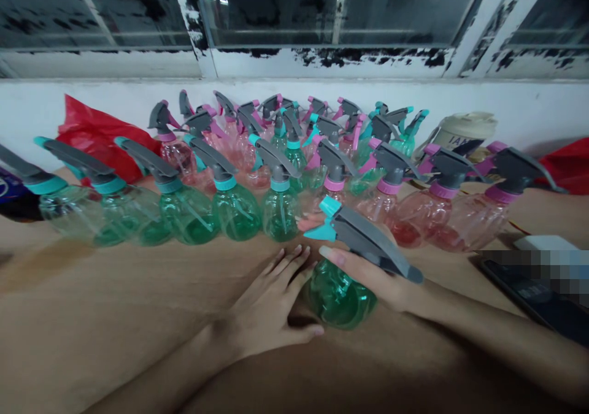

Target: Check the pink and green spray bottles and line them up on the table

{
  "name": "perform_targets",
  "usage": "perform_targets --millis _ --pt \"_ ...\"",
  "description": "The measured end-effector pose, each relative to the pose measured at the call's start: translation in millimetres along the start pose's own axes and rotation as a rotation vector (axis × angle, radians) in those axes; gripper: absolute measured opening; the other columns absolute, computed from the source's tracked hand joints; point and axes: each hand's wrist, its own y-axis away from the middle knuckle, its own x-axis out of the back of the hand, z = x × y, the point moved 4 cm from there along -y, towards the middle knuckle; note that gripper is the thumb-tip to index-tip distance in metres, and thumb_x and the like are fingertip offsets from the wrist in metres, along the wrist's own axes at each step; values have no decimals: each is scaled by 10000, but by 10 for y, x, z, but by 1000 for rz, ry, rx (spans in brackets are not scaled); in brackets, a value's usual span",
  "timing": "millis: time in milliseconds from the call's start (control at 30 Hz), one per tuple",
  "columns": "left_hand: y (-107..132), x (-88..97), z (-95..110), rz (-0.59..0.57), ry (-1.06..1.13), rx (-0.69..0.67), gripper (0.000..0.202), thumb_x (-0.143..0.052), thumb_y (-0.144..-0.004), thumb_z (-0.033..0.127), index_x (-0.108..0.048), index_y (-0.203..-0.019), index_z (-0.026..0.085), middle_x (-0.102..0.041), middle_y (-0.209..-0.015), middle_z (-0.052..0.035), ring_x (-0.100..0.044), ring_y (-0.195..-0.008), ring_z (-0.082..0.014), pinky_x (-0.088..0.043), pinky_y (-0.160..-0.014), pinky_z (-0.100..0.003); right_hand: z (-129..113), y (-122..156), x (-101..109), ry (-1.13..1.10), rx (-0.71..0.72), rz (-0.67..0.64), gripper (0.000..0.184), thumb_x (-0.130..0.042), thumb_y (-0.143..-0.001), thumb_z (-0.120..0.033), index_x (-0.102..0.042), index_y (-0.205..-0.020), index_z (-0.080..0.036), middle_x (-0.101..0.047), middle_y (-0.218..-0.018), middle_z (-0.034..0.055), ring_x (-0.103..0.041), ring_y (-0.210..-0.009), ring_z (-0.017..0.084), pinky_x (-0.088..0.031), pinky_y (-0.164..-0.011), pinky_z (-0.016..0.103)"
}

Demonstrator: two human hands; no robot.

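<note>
A green spray bottle point(343, 297) with a grey and turquoise trigger head is gripped round its neck by my right hand point(372, 279). The bottle tilts slightly, and some of my right fingers are hidden behind it. Flat on the table, just left of this bottle, lies my left hand point(267, 303), fingers spread and holding nothing. Beyond both hands runs a front row of spray bottles: green ones such as this bottle point(237, 208) on the left, pink ones such as this bottle point(421, 214) on the right.
More pink and green bottles crowd behind the front row. A red plastic bag point(101, 138) is at the back left, and a pale lidded container point(467, 130) at the back right. A dark phone point(529, 291) lies on the wooden table point(138, 303) at the right.
</note>
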Motion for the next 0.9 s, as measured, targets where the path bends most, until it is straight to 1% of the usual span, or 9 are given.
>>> perform_targets --millis 67,133,233,367,500,600,767,833,900 --pt "2 -10 -5 -1 7 -1 912 -599 -783 612 -279 -1445 74 -328 -1485 -204 -247 -1386 -358 -293 -1088 -528 -11 2 2 -11 15 -29 201 -592 -862 -313 -634 -1045 -242 -632 -887 9 -594 -734 146 -498 -682 295" --pt "5 -13 -7 0 11 -5 913 -597 -785 611 -264 -1452 84 -312 -1496 -195 -227 -1393 -354 -279 -1096 -525 -20 6 15 5 27 -41 127 -572 -878 -333 -634 -931 -235 -617 -841 -4 -590 -729 137 -488 -683 287" --pt "10 -1 -5 1 -4 -11 906 -583 -797 616 -256 -1455 86 -304 -1499 -195 -230 -1393 -351 -266 -1105 -516 -17 11 38 31 27 -36 141 -570 -880 -357 -612 -849 -227 -582 -751 -27 -574 -674 120 -470 -634 266" --pt "8 24 8 0 -23 -12 857 -580 -793 619 -320 -1431 108 -333 -1489 -184 -258 -1383 -355 -280 -1097 -526 1 -3 29 12 -14 -50 147 -572 -877 -343 -627 -960 -236 -645 -890 -4 -623 -778 144 -498 -720 289" --pt "2 29 16 -19 -20 2 851 -602 -782 602 -348 -1417 95 -350 -1476 -195 -281 -1372 -361 -312 -1082 -525 -8 -16 27 -11 -30 -14 252 -626 -833 -314 -640 -1074 -240 -664 -901 5 -621 -707 151 -511 -658 302" --pt "0 23 16 -14 -12 -1 854 -605 -783 596 -339 -1420 93 -346 -1479 -195 -285 -1373 -352 -303 -1090 -515 -26 -15 24 -19 -15 -11 279 -630 -828 -275 -641 -1105 -241 -672 -954 14 -636 -775 159 -522 -697 304" --pt "-9 20 9 -6 10 7 845 -606 -780 605 -357 -1407 97 -350 -1478 -191 -277 -1375 -355 -288 -1099 -519 -36 -11 26 -19 -5 -18 299 -634 -823 -269 -635 -1122 -250 -683 -1004 14 -649 -831 166 -535 -741 300" --pt "-11 23 10 -11 13 11 847 -598 -787 607 -351 -1410 88 -352 -1475 -196 -277 -1374 -359 -294 -1093 -528 -36 -8 32 -20 5 -8 293 -631 -827 -272 -636 -1118 -252 -684 -986 14 -647 -814 165 -533 -731 299" --pt "-10 26 12 -8 11 7 839 -598 -792 598 -349 -1409 87 -341 -1480 -199 -274 -1376 -359 -291 -1094 -530 -27 -6 35 -8 3 -4 287 -629 -830 -285 -639 -1114 -251 -683 -941 12 -633 -741 155 -528 -677 294"
